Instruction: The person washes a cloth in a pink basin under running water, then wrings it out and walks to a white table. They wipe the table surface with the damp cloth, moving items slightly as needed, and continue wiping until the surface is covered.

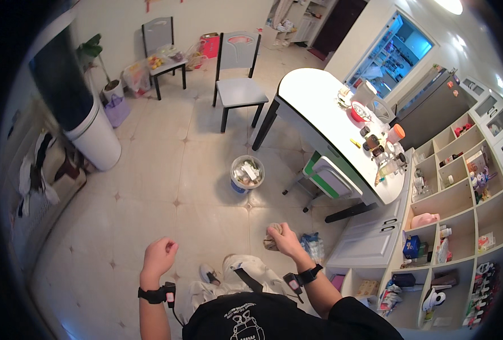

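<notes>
In my right hand [286,240] is a crumpled brown cloth [271,243], gripped at the fingertips above the tiled floor. My left hand [159,256] hangs to the left of my body, its fingers curled into a loose fist, and nothing shows in it. Dark bands with small devices wrap both wrists. Ahead of my hands, a white and blue bucket [236,187] stands on the floor with mixed rubbish [248,171] inside.
A white table [315,102] at the right bears jars, bottles and a red bowl [359,112]. A folding stool [334,176] leans by it. Open shelves [443,199] line the right side. Two chairs [239,91] [164,63] and a white cylindrical appliance [100,140] stand farther off.
</notes>
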